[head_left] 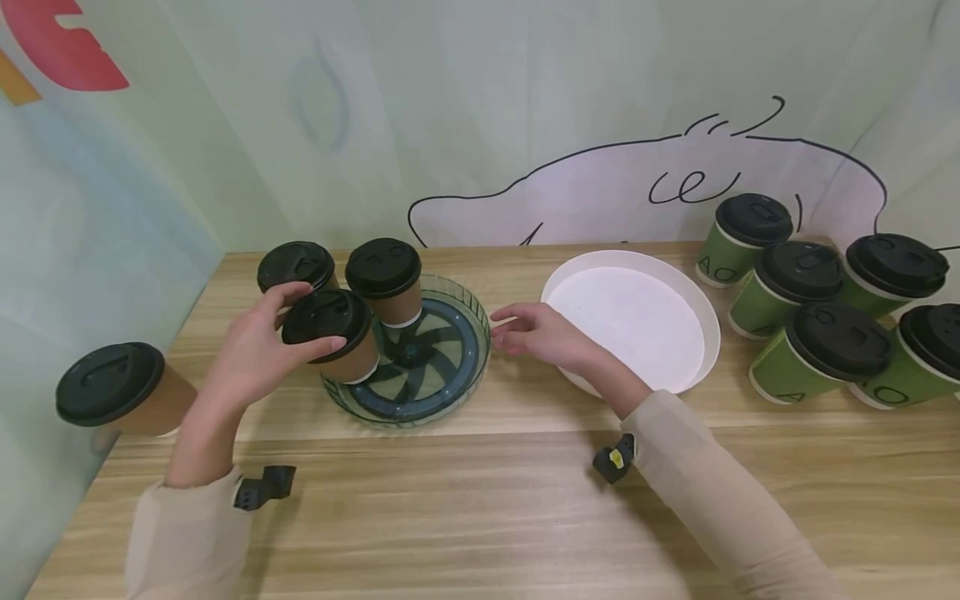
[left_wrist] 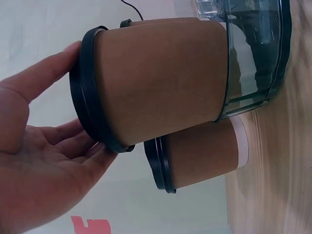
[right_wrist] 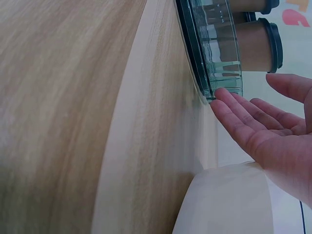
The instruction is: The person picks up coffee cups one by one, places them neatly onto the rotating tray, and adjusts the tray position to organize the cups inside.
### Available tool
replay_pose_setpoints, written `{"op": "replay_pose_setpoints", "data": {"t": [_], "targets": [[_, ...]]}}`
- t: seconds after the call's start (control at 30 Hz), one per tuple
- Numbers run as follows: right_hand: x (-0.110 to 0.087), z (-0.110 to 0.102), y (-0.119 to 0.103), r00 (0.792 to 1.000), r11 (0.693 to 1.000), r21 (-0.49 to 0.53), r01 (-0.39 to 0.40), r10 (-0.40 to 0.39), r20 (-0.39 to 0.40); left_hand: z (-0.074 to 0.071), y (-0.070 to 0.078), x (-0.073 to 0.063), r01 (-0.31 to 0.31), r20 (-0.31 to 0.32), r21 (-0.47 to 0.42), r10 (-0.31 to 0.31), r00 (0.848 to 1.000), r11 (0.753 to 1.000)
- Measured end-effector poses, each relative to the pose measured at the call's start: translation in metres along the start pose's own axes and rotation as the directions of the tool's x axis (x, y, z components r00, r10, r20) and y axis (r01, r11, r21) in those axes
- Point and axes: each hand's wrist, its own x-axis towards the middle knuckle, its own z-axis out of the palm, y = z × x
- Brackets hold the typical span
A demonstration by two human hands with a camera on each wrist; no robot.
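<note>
My left hand (head_left: pixel 255 350) grips a brown paper coffee cup (head_left: pixel 352 360) by its black lid, thumb on one side and fingers on the other. The cup is over the left part of a round clear green tray (head_left: pixel 476 379); its side fills the middle of the left wrist view. A second brown cup (head_left: pixel 397 307) stands in the tray, behind the held one. A third brown cup (left_wrist: pixel 209 153) is outside the tray at its left. My right hand (head_left: pixel 543 335) has its fingers extended, fingertips right at the tray's right rim, holding nothing.
Another brown cup (head_left: pixel 153 404) stands at the table's left edge. A round white tray (head_left: pixel 630 325) lies to the right, behind my right forearm. Several green cups with black lids, one nearest the tray (head_left: pixel 723 250), cluster at the far right. A printed curtain (head_left: pixel 487 108) hangs behind the table.
</note>
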Motion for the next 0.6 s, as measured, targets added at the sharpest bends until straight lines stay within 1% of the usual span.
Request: {"op": "replay_pose_setpoints", "data": {"t": [0.23, 0.6], "targets": [[0.0008, -0.0002, 0.0010, 1.000, 1.000, 0.002, 0.001, -0.001, -0.001, 0.0004, -0.0009, 0.0022, 0.008, 0.011, 0.014, -0.008, 1.000, 1.000], [0.0014, 0.0001, 0.0016, 1.000, 1.000, 0.005, 0.000, 0.000, -0.004, 0.0011, -0.0007, 0.0046, 0.001, 0.010, 0.028, -0.002, 1.000, 1.000]]}}
